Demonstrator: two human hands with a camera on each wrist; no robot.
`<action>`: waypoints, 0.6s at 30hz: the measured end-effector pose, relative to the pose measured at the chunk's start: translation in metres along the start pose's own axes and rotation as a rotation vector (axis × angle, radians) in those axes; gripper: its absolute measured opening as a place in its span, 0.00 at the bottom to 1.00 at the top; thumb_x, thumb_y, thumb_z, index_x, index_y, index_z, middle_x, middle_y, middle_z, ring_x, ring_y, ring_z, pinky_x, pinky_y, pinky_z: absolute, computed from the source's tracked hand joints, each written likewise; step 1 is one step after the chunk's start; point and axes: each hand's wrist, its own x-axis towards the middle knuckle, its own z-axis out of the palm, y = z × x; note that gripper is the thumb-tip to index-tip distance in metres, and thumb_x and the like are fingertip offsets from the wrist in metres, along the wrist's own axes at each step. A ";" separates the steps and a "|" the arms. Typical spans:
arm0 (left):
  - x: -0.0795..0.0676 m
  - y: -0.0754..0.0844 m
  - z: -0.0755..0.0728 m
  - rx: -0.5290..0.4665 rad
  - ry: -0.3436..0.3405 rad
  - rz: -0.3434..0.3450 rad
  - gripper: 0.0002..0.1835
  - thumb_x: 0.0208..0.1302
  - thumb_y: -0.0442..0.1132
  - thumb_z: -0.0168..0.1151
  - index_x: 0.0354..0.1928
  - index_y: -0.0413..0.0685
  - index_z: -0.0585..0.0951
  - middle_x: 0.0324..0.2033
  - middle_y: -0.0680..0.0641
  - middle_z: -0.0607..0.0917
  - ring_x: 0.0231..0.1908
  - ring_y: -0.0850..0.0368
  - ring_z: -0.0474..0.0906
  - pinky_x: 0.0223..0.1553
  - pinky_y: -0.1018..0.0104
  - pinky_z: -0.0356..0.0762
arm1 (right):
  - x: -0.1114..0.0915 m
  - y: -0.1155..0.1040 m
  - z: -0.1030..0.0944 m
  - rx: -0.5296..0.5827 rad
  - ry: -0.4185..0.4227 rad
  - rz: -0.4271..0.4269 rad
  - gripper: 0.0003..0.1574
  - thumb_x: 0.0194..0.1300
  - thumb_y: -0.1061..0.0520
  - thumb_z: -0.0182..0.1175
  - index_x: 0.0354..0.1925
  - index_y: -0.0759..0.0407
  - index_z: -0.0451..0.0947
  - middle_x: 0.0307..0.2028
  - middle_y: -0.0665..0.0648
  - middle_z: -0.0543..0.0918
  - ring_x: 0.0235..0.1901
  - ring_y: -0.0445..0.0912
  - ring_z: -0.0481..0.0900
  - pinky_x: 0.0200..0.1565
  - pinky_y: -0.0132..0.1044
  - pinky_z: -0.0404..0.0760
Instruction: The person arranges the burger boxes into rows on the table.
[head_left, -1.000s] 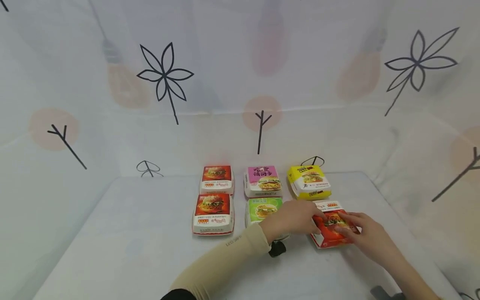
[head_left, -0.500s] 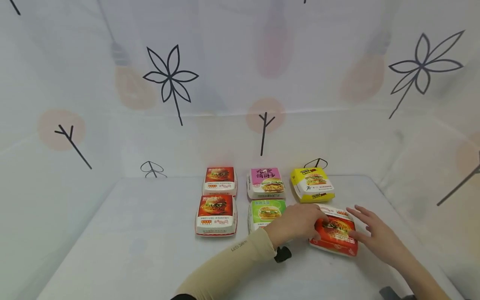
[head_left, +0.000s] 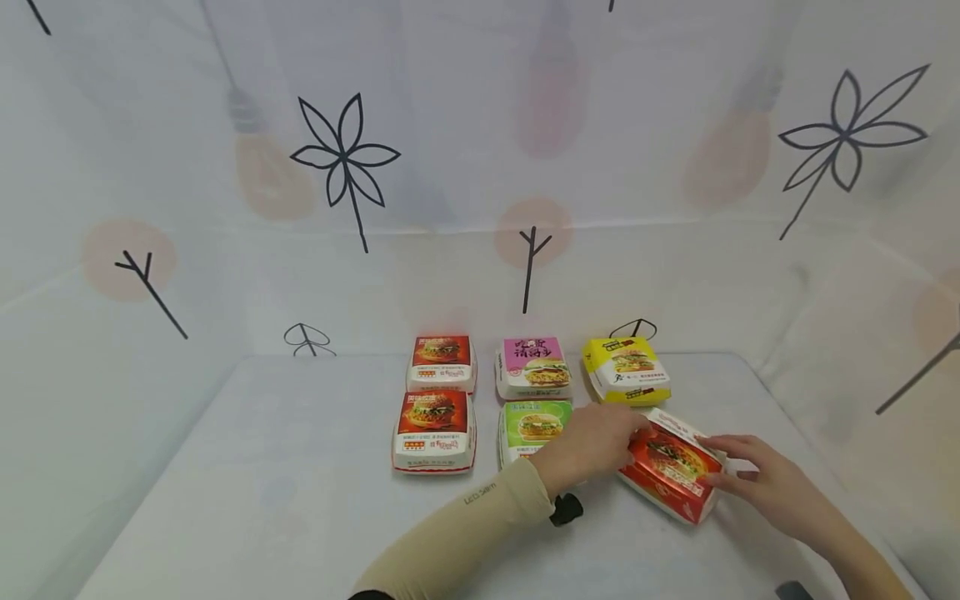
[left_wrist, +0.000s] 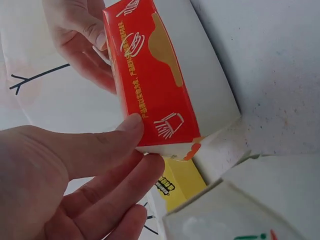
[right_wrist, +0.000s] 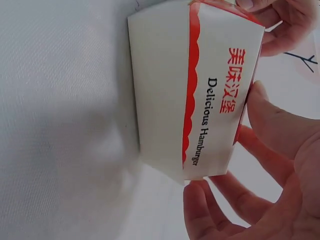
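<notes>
A red and white hamburger box [head_left: 675,458] lies askew on the white table, its burger picture facing up. My left hand [head_left: 596,446] pinches its left corner; in the left wrist view the thumb of the left hand [left_wrist: 75,165] presses the red lid, fingers by the end. From the right, my right hand [head_left: 772,483] grips the opposite end. The right wrist view shows the right thumb at the lid's edge and fingers along the end of the hamburger box [right_wrist: 210,100], whose side reads "Delicious Hamburger".
Behind the held box stands a yellow box [head_left: 626,367]. A purple-topped box [head_left: 534,367] sits in the middle, with a green-topped box [head_left: 528,425] in front, partly covered by my left arm. Two red-topped boxes, one rear [head_left: 441,362] and one front [head_left: 433,433], stand at left.
The hamburger box has turned clockwise, its right end swinging toward me. My right hand lifted off it briefly and now grips it again; my left hand stays at its left side.
</notes>
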 end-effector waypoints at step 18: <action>0.004 0.006 0.005 0.021 -0.092 0.023 0.39 0.49 0.67 0.73 0.64 0.66 0.76 0.54 0.67 0.78 0.50 0.71 0.72 0.50 0.74 0.71 | 0.011 0.000 0.009 0.102 -0.095 -0.055 0.61 0.57 0.50 0.73 0.76 0.66 0.49 0.73 0.78 0.43 0.67 0.80 0.45 0.53 0.79 0.58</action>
